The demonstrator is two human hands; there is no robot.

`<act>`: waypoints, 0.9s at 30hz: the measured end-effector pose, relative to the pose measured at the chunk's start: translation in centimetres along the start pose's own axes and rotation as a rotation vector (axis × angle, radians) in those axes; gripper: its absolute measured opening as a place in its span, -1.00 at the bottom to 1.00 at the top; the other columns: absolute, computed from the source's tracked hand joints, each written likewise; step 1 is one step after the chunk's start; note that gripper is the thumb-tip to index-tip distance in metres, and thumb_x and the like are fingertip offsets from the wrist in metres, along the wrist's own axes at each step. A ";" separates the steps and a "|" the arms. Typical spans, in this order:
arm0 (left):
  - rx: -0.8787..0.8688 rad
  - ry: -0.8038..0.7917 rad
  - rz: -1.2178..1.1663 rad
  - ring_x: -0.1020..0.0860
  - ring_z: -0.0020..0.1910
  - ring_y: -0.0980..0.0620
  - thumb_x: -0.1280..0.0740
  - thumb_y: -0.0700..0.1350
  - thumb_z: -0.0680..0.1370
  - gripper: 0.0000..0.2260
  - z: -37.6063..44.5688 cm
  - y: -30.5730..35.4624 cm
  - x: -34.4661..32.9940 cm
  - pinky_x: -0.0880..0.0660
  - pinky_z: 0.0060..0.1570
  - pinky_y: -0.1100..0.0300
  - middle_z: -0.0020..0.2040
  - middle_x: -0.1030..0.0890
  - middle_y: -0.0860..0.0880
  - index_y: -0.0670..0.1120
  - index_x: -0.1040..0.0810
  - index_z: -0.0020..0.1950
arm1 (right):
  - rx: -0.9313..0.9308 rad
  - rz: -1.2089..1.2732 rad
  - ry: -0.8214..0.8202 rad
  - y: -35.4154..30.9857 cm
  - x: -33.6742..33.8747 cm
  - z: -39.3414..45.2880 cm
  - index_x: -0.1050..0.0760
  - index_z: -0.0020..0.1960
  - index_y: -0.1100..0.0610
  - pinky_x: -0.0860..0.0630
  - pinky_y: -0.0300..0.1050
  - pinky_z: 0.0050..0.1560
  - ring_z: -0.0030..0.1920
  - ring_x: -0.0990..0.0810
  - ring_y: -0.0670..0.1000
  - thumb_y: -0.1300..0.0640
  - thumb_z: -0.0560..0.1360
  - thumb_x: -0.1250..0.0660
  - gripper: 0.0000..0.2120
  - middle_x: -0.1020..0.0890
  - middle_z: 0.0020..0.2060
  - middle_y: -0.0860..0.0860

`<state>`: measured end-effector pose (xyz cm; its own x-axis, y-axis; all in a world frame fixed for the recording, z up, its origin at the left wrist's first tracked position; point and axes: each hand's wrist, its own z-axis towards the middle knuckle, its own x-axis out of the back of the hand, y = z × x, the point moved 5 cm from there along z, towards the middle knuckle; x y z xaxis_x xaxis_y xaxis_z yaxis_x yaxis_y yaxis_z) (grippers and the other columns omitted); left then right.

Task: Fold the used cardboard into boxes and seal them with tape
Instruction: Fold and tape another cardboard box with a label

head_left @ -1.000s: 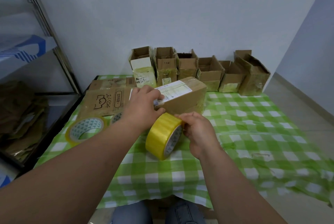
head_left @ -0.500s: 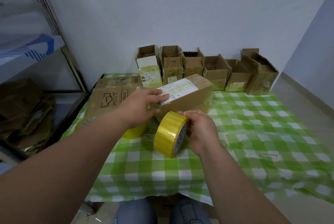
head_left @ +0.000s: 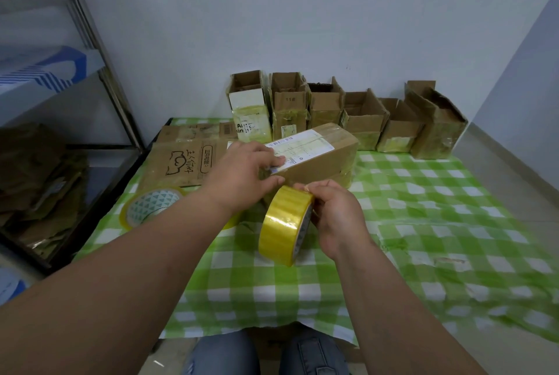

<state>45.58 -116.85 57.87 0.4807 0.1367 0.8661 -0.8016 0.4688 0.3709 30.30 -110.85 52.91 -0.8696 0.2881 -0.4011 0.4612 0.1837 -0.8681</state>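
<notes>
The right hand (head_left: 335, 217) pinches the tape roll (head_left: 286, 225) just below the box (head_left: 317, 160), whose near end the left hand (head_left: 242, 175) grips.

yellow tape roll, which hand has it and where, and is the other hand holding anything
The right hand grips the yellow tape roll at its upper rim; the left hand holds the labelled box at its near end.

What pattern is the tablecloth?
Green and white checks on the tablecloth, seen in the head view.
</notes>
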 end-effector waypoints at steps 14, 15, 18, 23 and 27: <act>0.035 0.044 -0.070 -0.45 0.20 -0.02 -0.42 -0.13 0.54 -0.77 -0.1 -0.3 0.5 -0.36 0.13 0.14 0.17 -0.56 0.04 -0.03 -0.60 0.19 | 0.083 0.010 -0.046 -0.9 0.8 -0.3 -0.45 -0.19 0.19 -0.55 -0.09 -0.13 -0.08 -0.67 0.10 0.39 0.55 -0.20 -0.80 -0.71 -0.06 0.21; 0.039 0.038 -0.083 -0.44 0.24 -0.02 -0.40 -0.15 0.55 -0.73 -0.3 -0.5 0.5 -0.34 0.17 0.15 0.21 -0.55 0.04 -0.02 -0.58 0.25 | 0.086 0.015 -0.047 -1.0 0.9 -0.5 -0.45 -0.19 0.19 -0.56 -0.09 -0.15 -0.10 -0.67 0.10 0.39 0.55 -0.19 -0.80 -0.71 -0.05 0.22; 0.030 0.015 -0.128 -0.38 0.37 0.02 -0.30 -0.23 0.61 -0.63 -0.7 -1.0 0.4 -0.26 0.30 0.22 0.38 -0.48 0.05 0.05 -0.52 0.39 | 0.098 0.019 -0.047 -1.3 1.3 -0.9 -0.44 -0.19 0.20 -0.57 -0.08 -0.17 -0.14 -0.68 0.06 0.39 0.55 -0.19 -0.80 -0.72 -0.10 0.19; 0.027 -0.016 -0.051 -0.33 0.46 -0.01 -0.19 -0.35 0.61 -0.58 -0.1 -1.1 0.8 -0.18 0.42 0.21 0.42 -0.47 0.05 0.02 -0.56 0.35 | 0.122 0.034 -0.069 -1.7 1.8 -1.2 -0.43 -0.20 0.20 -0.54 0.03 -0.09 -0.11 -0.66 0.11 0.37 0.55 -0.20 -0.82 -0.70 -0.06 0.23; 0.002 0.105 0.134 -0.33 0.39 -0.04 -0.28 -0.15 0.60 -0.67 -0.6 1.0 1.6 -0.25 0.40 -0.07 0.35 -0.52 0.08 0.06 -0.55 0.35 | 0.140 0.023 -0.132 -2.4 1.7 -1.9 -0.45 -0.19 0.21 -0.56 0.03 -0.14 -0.17 -0.67 0.09 0.35 0.56 -0.20 -0.82 -0.70 -0.07 0.22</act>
<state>45.80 -115.62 59.45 0.4042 0.2878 0.8682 -0.8614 0.4390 0.2555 28.11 -109.01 54.87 -0.8788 0.1631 -0.4484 0.4604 0.0433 -0.8867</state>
